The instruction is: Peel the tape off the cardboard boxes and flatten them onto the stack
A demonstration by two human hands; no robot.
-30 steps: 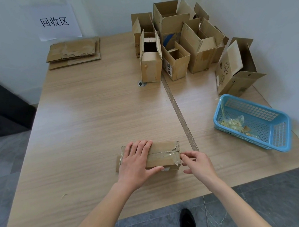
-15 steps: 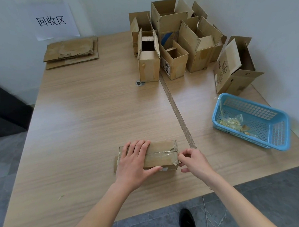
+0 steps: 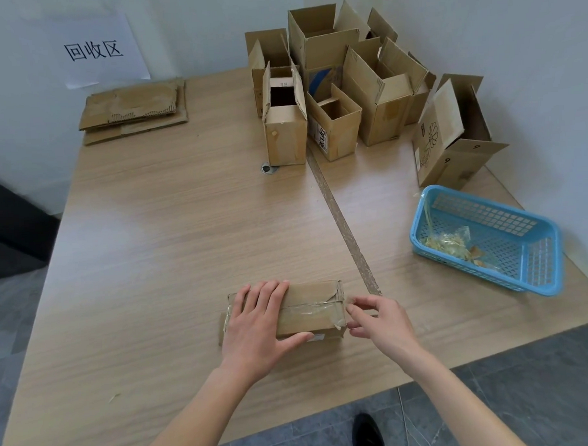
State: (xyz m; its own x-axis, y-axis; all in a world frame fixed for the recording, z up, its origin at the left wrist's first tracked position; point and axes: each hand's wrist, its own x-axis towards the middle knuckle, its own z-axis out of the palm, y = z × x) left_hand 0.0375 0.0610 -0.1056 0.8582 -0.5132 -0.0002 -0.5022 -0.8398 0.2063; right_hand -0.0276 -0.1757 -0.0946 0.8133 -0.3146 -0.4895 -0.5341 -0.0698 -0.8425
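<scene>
A small brown cardboard box (image 3: 310,309) lies near the table's front edge, sealed with clear tape (image 3: 306,310) along its top. My left hand (image 3: 260,325) lies flat on the box's left half, thumb on its front face, pressing it down. My right hand (image 3: 379,320) is at the box's right end, fingertips pinching at the tape edge there. A stack of flattened cardboard (image 3: 134,110) lies at the far left corner under a paper sign (image 3: 94,51).
Several open cardboard boxes (image 3: 340,86) crowd the far right of the table (image 3: 168,228); one tipped box (image 3: 450,135) lies by the wall. A blue plastic basket (image 3: 537,273) with peeled tape scraps sits at the right edge. A tape strip (image 3: 339,220) runs down the table.
My right hand has stayed at the box's right end, its fingers shifting on the tape edge. The left hand keeps pressing the box. The view has tilted slightly.
</scene>
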